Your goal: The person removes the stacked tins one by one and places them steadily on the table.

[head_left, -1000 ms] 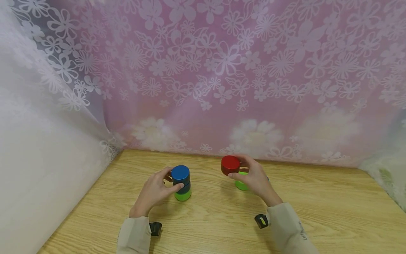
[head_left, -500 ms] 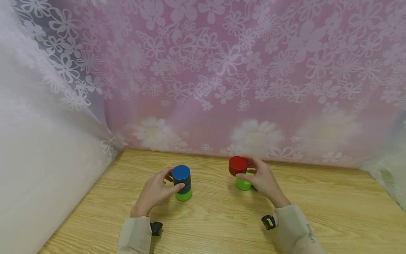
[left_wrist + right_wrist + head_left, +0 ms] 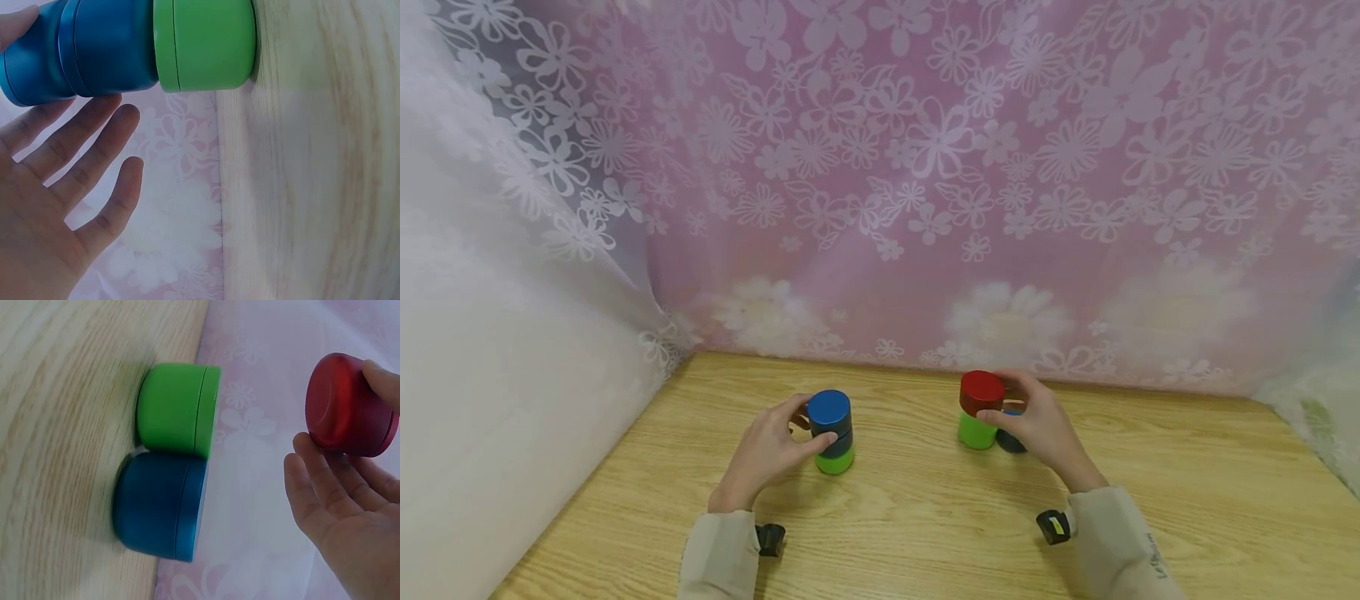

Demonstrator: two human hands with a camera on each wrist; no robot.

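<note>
In the head view my left hand (image 3: 767, 446) grips the top blue tin (image 3: 830, 407) of an upright stack, thumb in front and fingers behind. Under it come a second blue tin (image 3: 115, 50) and a green tin (image 3: 835, 462) standing on the table. My right hand (image 3: 1045, 429) holds a round red tin (image 3: 981, 390) between thumb and fingers. A gap separates the red tin from a second green tin (image 3: 172, 409) below it, as the right wrist view shows. Another blue tin (image 3: 156, 506) stands against that green one, partly hidden by my right hand in the head view.
The wood-grain table (image 3: 895, 533) runs back to a pink floral curtain (image 3: 880, 208). A white cloth (image 3: 512, 350) hangs along the left side, and pale fabric (image 3: 1315, 417) borders the right. Black wrist cameras (image 3: 769, 540) hang at both sleeves.
My right hand has carried the red tin to the right, from left of the green tin to above it, uncovering the blue tin beside it. My left hand has kept its place.
</note>
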